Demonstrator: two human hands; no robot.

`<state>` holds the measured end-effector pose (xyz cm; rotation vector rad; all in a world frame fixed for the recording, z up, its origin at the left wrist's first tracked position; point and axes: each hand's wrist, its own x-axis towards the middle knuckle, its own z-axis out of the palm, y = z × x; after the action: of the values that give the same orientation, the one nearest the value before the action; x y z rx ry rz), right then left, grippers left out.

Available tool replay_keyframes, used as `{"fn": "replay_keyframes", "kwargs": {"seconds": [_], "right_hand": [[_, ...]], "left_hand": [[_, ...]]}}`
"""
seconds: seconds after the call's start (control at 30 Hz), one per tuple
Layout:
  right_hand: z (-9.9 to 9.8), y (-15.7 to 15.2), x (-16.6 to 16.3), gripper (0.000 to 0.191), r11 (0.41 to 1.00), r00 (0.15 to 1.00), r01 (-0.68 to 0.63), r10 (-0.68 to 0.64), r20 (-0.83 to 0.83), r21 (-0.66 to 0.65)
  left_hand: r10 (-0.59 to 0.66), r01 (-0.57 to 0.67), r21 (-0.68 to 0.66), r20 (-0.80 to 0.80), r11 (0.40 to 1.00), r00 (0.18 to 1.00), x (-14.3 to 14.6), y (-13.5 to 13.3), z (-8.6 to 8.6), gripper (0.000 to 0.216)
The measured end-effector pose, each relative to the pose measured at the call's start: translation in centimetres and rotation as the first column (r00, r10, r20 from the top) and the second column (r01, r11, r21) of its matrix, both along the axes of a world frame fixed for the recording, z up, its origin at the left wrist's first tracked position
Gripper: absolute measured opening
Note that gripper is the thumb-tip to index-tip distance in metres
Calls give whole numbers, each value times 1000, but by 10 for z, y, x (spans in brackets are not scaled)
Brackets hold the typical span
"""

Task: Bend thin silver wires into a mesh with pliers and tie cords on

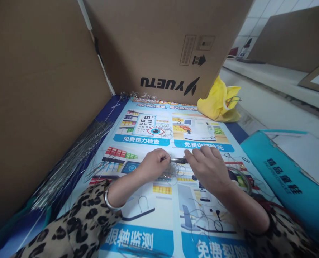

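My right hand (206,166) is wrapped round a pair of small dark pliers (179,161), whose jaws point left. The tips of the pliers meet the fingertips of my left hand (155,165), which is closed in a pinch on thin wire. Just below the pliers, fine curled wire (171,173) shows in loops; how much of it is joined to the held part I cannot tell. Both hands are over a printed poster sheet (163,200) spread across the work surface.
A bundle of long straight wires (68,165) lies at the left beside a cardboard panel (41,71). Another cardboard wall (159,43) stands at the back. At the right are a yellow bag (218,102) and a turquoise box (277,172). Loose wire pieces (143,204) lie about.
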<state>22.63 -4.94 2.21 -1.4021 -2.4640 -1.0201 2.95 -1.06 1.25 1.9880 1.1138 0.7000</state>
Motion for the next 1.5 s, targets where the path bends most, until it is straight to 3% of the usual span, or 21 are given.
{"fn": "replay_keyframes", "kwargs": {"seconds": [0.2, 0.5, 0.67, 0.87, 1.27, 1.5], "right_hand": [[1, 2, 0, 16, 998, 999, 21, -23, -23, -66], [2, 0, 3, 15, 996, 996, 60, -64, -65, -63], [3, 1, 4, 16, 996, 997, -7, 0, -71, -90], [-2, 6, 7, 15, 985, 978, -61, 28, -204, -160], [11, 1, 15, 17, 998, 997, -44, 40, -73, -52], [7, 2, 12, 16, 996, 997, -67, 65, -40, -58]], "left_hand": [[18, -20, -72, -22, 997, 1000, 0, 0, -2, 13], [20, -22, -56, -22, 998, 1000, 2, -3, 3, 14], [-19, 16, -102, -25, 995, 1000, 2, -3, -1, 13], [-9, 10, -122, 2, 993, 1000, 1, -2, -5, 12], [2, -2, -164, -1, 986, 1000, 1, -3, 1, 12], [-26, 23, -97, -25, 995, 999, 2, -4, 1, 15]]}}
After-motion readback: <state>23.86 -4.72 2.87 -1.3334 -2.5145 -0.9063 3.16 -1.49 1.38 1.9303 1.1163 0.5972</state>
